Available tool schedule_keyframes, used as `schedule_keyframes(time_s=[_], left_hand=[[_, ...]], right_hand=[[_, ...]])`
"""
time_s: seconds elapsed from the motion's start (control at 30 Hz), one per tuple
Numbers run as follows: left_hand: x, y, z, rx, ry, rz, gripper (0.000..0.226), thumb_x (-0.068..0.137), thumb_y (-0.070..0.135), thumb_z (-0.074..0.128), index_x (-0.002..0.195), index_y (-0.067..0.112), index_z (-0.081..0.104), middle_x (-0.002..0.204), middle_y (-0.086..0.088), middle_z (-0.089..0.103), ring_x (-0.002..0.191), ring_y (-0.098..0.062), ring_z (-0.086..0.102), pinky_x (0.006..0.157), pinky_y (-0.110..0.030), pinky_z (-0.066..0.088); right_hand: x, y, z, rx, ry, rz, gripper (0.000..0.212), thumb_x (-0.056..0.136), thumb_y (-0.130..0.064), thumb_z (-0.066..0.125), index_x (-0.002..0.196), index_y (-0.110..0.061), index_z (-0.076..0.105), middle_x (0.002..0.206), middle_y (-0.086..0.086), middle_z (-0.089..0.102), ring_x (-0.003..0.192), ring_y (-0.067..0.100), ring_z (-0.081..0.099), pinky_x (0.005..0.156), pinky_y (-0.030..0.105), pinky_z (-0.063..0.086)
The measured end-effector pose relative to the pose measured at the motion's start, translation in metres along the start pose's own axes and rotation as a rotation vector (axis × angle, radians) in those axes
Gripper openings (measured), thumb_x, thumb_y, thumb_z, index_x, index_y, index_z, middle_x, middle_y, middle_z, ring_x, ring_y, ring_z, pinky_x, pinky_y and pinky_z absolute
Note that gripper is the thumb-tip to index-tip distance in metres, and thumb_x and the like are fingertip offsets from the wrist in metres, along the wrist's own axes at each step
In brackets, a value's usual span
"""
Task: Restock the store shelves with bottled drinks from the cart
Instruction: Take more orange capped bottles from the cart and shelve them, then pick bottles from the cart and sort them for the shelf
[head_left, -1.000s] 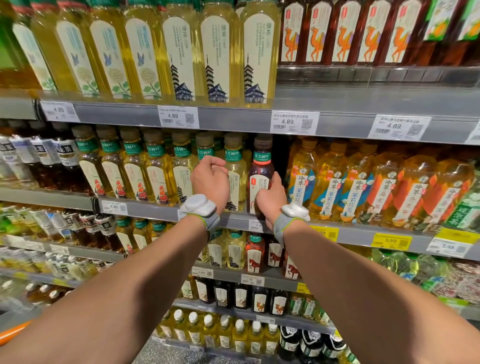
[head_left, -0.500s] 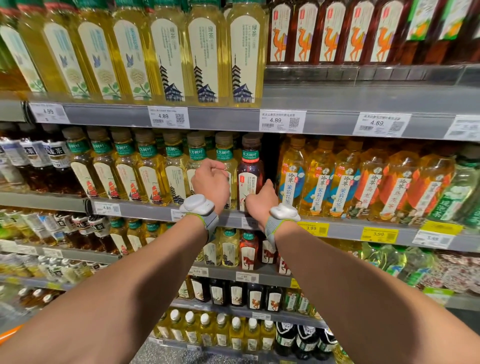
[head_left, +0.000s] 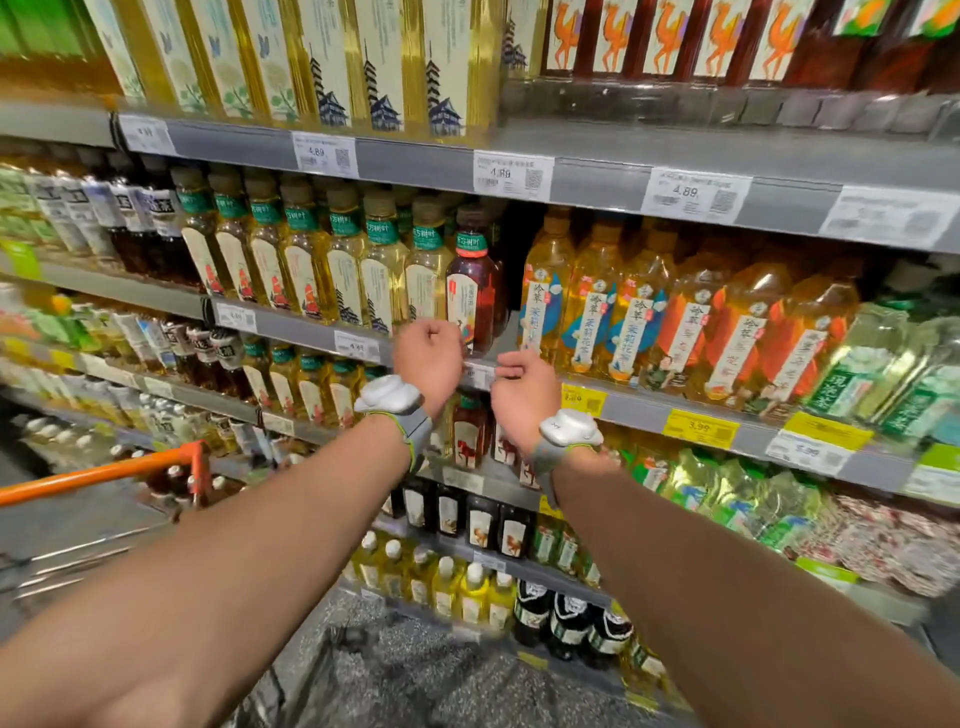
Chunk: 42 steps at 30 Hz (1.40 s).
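**Both grips off the shelf, dark bottle left standing**

Half a second ago our right grip (head_left: 524, 395) was round the foot of the dark tea bottle (head_left: 474, 291) and our left grip (head_left: 428, 358) was up among the yellow bottles (head_left: 382, 275). Now both have drawn back towards us. Their fingers are loosely curled and hold nothing.

The dark bottle stands on the shelf (head_left: 639, 408) just beyond the left grip and up and to the left of the right grip. It is at the end of the yellow row, with a dark gap on its far side.

We judge this placement done, so the next step is a fresh bottle from the cart (head_left: 104, 473), which is well to the left of and below the left grip.

The bottle's long axis is vertical, with the cap up. Its label faces us, in line with its neighbours.
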<state>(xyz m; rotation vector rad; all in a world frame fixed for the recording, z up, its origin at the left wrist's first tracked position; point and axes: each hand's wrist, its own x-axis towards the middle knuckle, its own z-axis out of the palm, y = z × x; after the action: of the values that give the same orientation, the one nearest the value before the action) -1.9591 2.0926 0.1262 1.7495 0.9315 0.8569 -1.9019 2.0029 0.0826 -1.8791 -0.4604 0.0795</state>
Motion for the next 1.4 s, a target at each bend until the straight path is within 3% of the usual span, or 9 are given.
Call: schedule_keyframes(time_s=[0.2, 0.3, 0.5, 0.77, 0.97, 1.03, 1.13, 1.27, 1.4], left_hand=[[-0.06, -0.017, -0.017, 0.016, 0.096, -0.117, 0.028, 0.097, 0.018, 0.049, 0.099, 0.0, 0.07, 0.101, -0.019, 0.072, 0.097, -0.039, 0.067, 0.091, -0.048, 0.053], [-0.086, -0.035, -0.044, 0.004, 0.148, -0.18, 0.027, 0.097, 0.019, 0.048, 0.1, 0.002, 0.069, 0.103, -0.018, 0.072, 0.098, -0.04, 0.068, 0.09, -0.05, 0.054], [-0.126, -0.081, -0.126, 0.011, 0.319, -0.292, 0.025, 0.095, 0.026, 0.053, 0.09, 0.009, 0.07, 0.097, -0.009, 0.074, 0.093, -0.029, 0.066, 0.082, -0.036, 0.051], [-0.19, -0.155, -0.272, -0.044, 0.53, -0.392, 0.025, 0.079, 0.038, 0.052, 0.077, 0.017, 0.067, 0.083, -0.003, 0.074, 0.088, -0.035, 0.07, 0.078, -0.045, 0.057], [-0.246, -0.21, -0.357, -0.055, 0.717, -0.484, 0.027, 0.082, 0.034, 0.053, 0.081, 0.012, 0.067, 0.078, -0.008, 0.072, 0.081, -0.032, 0.068, 0.078, -0.051, 0.057], [-0.261, -0.227, -0.375, -0.061, 0.779, -0.529, 0.025, 0.085, 0.033, 0.054, 0.08, 0.013, 0.067, 0.079, -0.008, 0.072, 0.083, -0.033, 0.068, 0.076, -0.046, 0.057], [-0.273, -0.249, -0.392, -0.007, 0.843, -0.589, 0.022, 0.091, 0.031, 0.056, 0.074, 0.02, 0.064, 0.073, 0.001, 0.07, 0.075, -0.022, 0.066, 0.061, -0.032, 0.048], [-0.28, -0.277, -0.402, -0.008, 0.852, -0.648, 0.02, 0.093, 0.026, 0.058, 0.088, 0.01, 0.07, 0.086, -0.007, 0.072, 0.085, -0.026, 0.065, 0.075, -0.038, 0.049], [-0.278, -0.306, -0.403, 0.022, 0.972, -0.785, 0.025, 0.097, 0.026, 0.058, 0.086, 0.005, 0.066, 0.09, -0.013, 0.071, 0.082, -0.028, 0.06, 0.068, -0.033, 0.033]], right_hand=[[-0.039, 0.019, -0.004, 0.003, -0.145, 0.01, 0.031, 0.086, 0.001, 0.054, 0.11, -0.008, 0.07, 0.092, -0.005, 0.064, 0.094, 0.019, 0.062, 0.079, 0.022, 0.048], [-0.071, 0.019, 0.008, 0.003, -0.213, -0.022, 0.028, 0.086, 0.0, 0.054, 0.106, -0.012, 0.071, 0.084, -0.01, 0.058, 0.084, 0.012, 0.056, 0.061, 0.007, 0.037], [-0.146, 0.003, 0.061, 0.02, -0.402, -0.126, 0.027, 0.089, 0.005, 0.052, 0.108, -0.003, 0.069, 0.092, -0.004, 0.056, 0.081, 0.003, 0.05, 0.063, 0.006, 0.039], [-0.281, -0.034, 0.157, 0.009, -0.709, -0.192, 0.028, 0.089, -0.001, 0.056, 0.112, -0.009, 0.07, 0.097, -0.003, 0.061, 0.091, 0.014, 0.057, 0.077, 0.025, 0.047], [-0.386, -0.045, 0.218, 0.018, -0.867, -0.213, 0.023, 0.089, -0.004, 0.058, 0.109, -0.008, 0.07, 0.094, -0.002, 0.064, 0.086, 0.012, 0.057, 0.073, 0.017, 0.044], [-0.412, -0.041, 0.234, -0.013, -0.909, -0.26, 0.021, 0.087, -0.006, 0.057, 0.101, -0.012, 0.072, 0.086, -0.009, 0.062, 0.077, 0.006, 0.055, 0.062, 0.004, 0.037], [-0.436, -0.032, 0.252, -0.029, -0.99, -0.283, 0.024, 0.084, -0.016, 0.053, 0.098, -0.016, 0.072, 0.08, -0.019, 0.059, 0.072, 0.0, 0.053, 0.059, 0.0, 0.035], [-0.45, -0.017, 0.275, -0.022, -1.037, -0.272, 0.025, 0.081, -0.017, 0.052, 0.096, -0.019, 0.072, 0.081, -0.016, 0.061, 0.076, 0.001, 0.054, 0.06, -0.001, 0.036], [-0.465, -0.001, 0.308, -0.024, -1.063, -0.293, 0.017, 0.082, -0.003, 0.063, 0.09, -0.013, 0.074, 0.08, -0.004, 0.068, 0.078, 0.012, 0.059, 0.061, 0.008, 0.036]])
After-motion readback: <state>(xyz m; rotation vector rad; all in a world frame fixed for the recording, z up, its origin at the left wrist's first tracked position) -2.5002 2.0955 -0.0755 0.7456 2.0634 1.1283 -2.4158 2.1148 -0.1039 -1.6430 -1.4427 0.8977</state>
